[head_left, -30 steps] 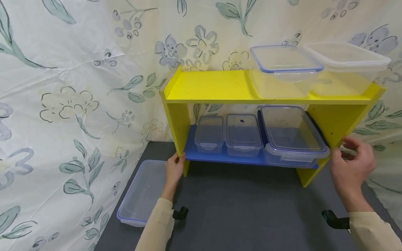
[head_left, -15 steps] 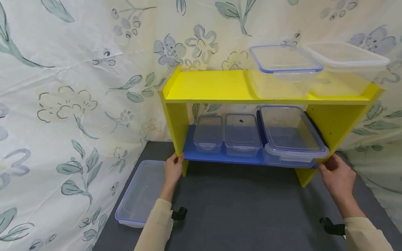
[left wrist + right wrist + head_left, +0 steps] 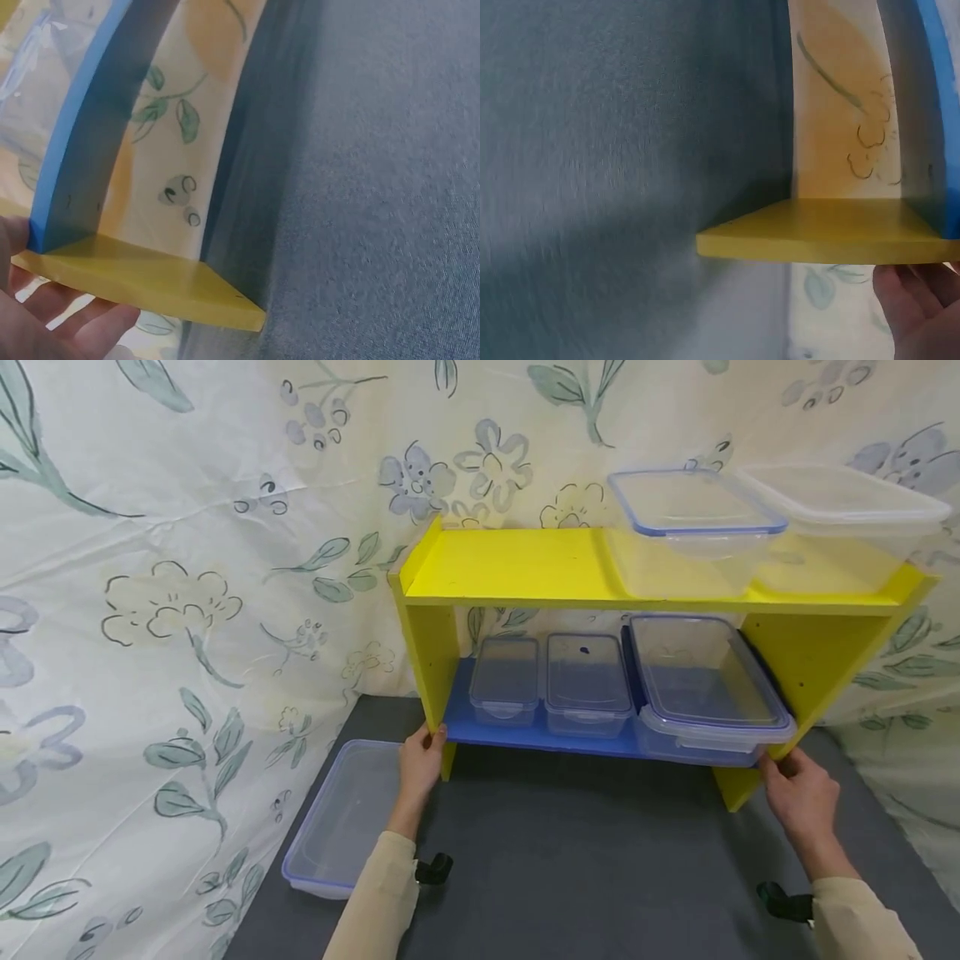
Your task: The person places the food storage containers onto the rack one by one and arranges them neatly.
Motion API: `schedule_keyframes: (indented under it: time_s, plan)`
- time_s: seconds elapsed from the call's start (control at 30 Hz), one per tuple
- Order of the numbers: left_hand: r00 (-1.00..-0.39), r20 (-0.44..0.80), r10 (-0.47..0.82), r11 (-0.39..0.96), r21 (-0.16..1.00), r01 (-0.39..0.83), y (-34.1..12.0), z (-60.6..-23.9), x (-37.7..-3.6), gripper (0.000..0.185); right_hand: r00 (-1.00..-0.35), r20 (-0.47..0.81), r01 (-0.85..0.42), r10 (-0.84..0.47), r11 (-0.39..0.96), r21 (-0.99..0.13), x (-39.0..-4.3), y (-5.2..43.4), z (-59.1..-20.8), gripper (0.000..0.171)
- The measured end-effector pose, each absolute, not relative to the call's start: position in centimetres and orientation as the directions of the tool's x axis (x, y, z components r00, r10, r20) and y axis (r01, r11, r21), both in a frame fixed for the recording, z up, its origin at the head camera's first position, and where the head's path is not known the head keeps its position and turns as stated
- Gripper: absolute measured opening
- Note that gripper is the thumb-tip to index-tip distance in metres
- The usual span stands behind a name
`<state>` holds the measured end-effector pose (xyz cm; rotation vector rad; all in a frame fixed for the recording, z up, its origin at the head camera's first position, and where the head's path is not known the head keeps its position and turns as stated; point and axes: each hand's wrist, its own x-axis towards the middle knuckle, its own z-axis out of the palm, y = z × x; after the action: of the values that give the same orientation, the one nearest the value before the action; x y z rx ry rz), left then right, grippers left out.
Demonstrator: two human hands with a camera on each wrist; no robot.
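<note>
A yellow shelf unit [image 3: 517,564] with a blue lower board [image 3: 540,739] stands on a dark grey mat [image 3: 585,860]. My left hand [image 3: 422,760] holds the bottom of its left side panel, thumb at the front edge and fingers along the outer face. The left wrist view shows those fingers [image 3: 52,322] under the yellow panel [image 3: 150,281]. My right hand [image 3: 798,785] holds the low front edge of the right side panel. In the right wrist view its fingers [image 3: 919,307] lie against the yellow panel [image 3: 832,232].
Two small clear lidded boxes [image 3: 504,681] [image 3: 587,685] and a larger one [image 3: 701,681] sit on the blue board. Two big clear boxes [image 3: 686,531] [image 3: 840,522] stand on top at the right. Another clear box [image 3: 341,814] lies on the mat beside the floral curtain [image 3: 187,568].
My right hand has come down from the air beside the right panel and taken hold of its lower front edge. The left hand has stayed on the left panel.
</note>
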<state>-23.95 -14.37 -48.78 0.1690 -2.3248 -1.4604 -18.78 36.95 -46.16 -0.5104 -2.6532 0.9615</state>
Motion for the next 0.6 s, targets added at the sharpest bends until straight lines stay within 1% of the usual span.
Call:
schedule_keyframes:
  time_s: [0.17, 0.33, 0.37, 0.5, 0.6]
  plan:
    - [-0.926, 0.259, -0.274, 0.472, 0.875, 0.105, -14.5, -48.6, -23.8, 0.023, -0.880, 0.076, 0.286, 0.468, 0.651, -0.704, -19.1, 37.0, -47.0, 0.054]
    - [-0.952, 0.236, -0.197, 0.483, 0.868, 0.115, -14.9, -48.2, -22.9, 0.022, -0.867, 0.012, 0.339, 0.498, 0.607, -0.719, -19.2, 37.0, -47.1, 0.059]
    - [-0.958, 0.224, -0.179, 0.480, 0.870, 0.114, -15.1, -48.1, -22.6, 0.025, -0.866, 0.005, 0.344, 0.500, 0.604, -0.719, -19.2, 37.0, -47.1, 0.059]
    - [-0.979, 0.160, -0.129, 0.495, 0.866, 0.076, -16.2, -47.3, -21.3, 0.051, -0.862, 0.005, 0.347, 0.506, 0.599, -0.722, -19.1, 36.9, -47.0, 0.059]
    - [-0.974, 0.177, -0.143, 0.556, 0.828, 0.068, -17.3, -46.6, -20.1, 0.060, -0.856, 0.001, 0.354, 0.518, 0.587, -0.728, -19.1, 36.9, -47.0, 0.059]
